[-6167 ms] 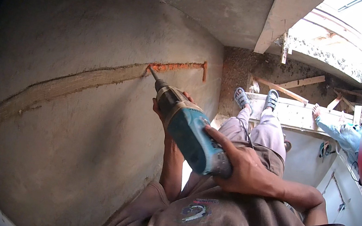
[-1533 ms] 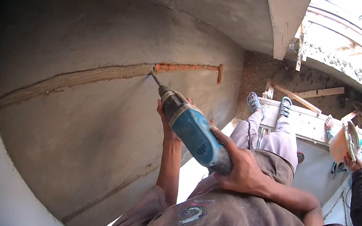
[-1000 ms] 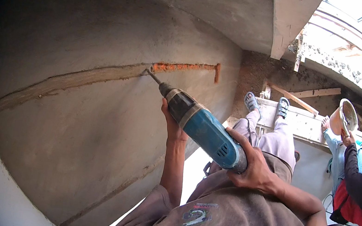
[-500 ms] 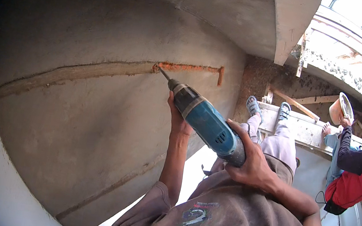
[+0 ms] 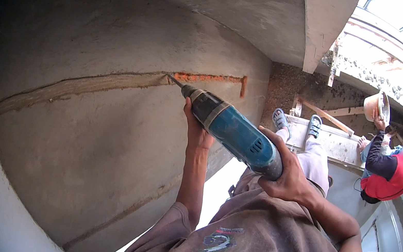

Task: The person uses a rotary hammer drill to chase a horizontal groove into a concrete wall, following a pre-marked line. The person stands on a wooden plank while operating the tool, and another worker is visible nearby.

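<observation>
A blue and black rotary hammer drill slants up and left, its thin metal bit meeting the wall groove where bare orange brick begins. My left hand supports the dark front end from below, fingers closed around it and partly hidden. At the rear, my right hand is wrapped round the drill's back end; its trigger is out of sight. The exposed brick channel runs right from the bit and ends in a short downward cut. Left of the bit, the groove is still grey-brown.
My sandalled feet are on a pale plank platform. To the right, a co-worker in a red and dark top holds up a round basin. Wooden props stand behind the plank. A concrete beam hangs overhead.
The bit tip has shifted slightly left along the groove, and the drill's rear has swung a little up and right. The co-worker has leaned left, the basin moving with them.
</observation>
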The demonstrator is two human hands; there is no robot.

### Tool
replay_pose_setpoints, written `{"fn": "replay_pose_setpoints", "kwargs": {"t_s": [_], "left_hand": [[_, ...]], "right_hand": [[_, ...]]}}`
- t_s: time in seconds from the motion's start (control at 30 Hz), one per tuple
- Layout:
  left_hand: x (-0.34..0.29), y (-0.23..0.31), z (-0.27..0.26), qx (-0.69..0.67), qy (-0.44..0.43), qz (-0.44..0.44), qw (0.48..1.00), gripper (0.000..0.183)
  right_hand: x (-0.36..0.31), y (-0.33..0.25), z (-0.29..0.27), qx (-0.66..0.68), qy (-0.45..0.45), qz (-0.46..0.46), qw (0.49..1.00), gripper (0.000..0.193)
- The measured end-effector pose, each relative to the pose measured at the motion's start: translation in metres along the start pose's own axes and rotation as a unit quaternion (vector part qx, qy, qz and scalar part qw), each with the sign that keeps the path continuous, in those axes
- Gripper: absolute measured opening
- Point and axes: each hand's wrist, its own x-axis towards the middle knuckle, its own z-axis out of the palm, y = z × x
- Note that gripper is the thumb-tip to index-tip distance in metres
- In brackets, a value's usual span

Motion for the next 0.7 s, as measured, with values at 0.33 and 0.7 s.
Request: {"fn": "replay_pose_setpoints", "kwargs": {"t_s": [0.33,0.7], "left_hand": [[0.029,0.011,-0.024,-0.033,-0.016,0.041,0.998,0.057],[-0.028,-0.012,-0.015,-0.038,-0.011,-0.01,0.999,0.052]], "right_hand": [[0.032,-0.013,0.017,-0.022,-0.013,-0.016,1.0,0.089],[-0.029,0.0,0.013,-0.011,0.001,-0.029,1.0,0.089]]}}
